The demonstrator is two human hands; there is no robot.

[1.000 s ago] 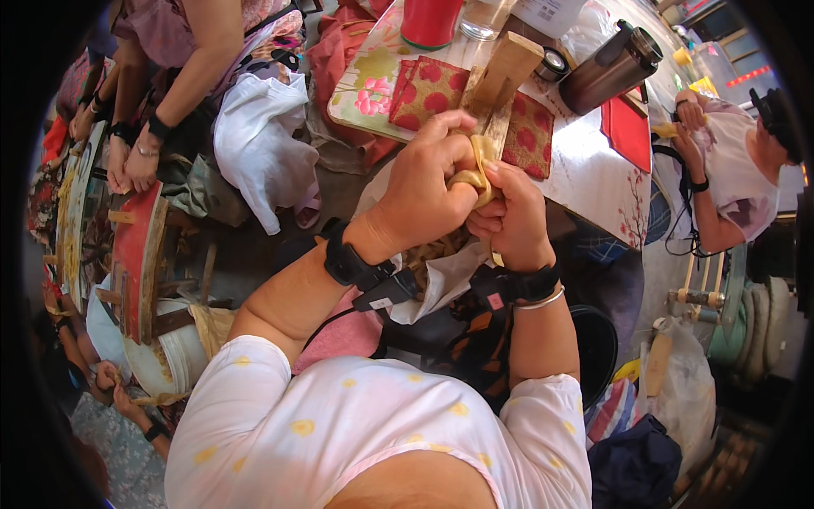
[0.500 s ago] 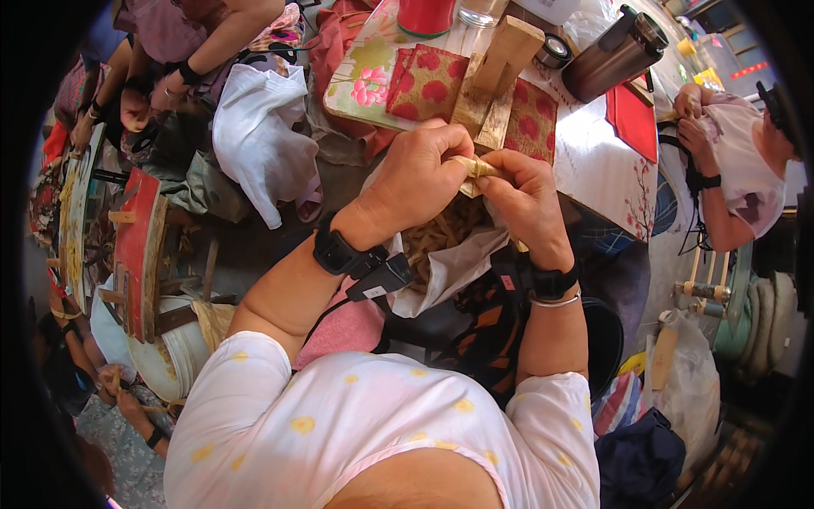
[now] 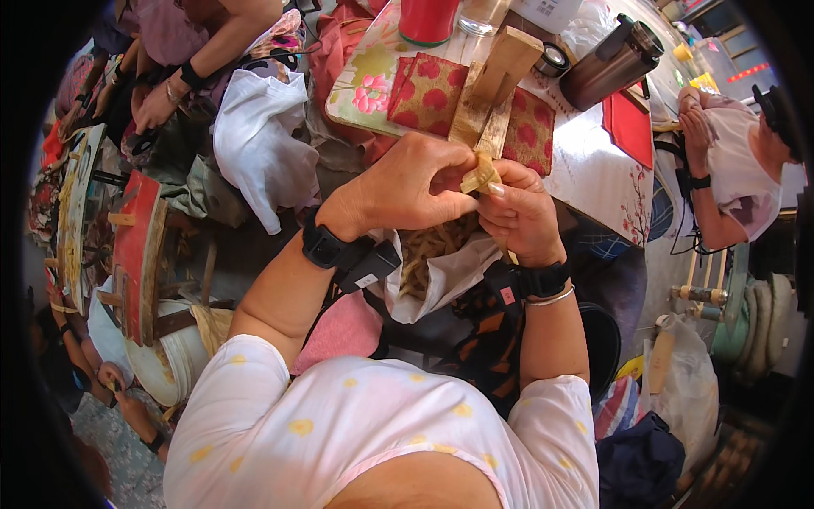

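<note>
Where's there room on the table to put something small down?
The table has a bare patch between the right patterned cloth and the flat red thing, nearer than the flask. Another lies left of the left patterned cloth. It's crowded around the wooden block, with the red cup and glass behind.

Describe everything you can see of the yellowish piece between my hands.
The yellowish piece is small and looks like a flat strip folded over on itself; its material is unclear. It is pinched in your right hand, with your left hand close beside it; whether the left touches it is hard to tell. Tan strips lie below it.
</note>
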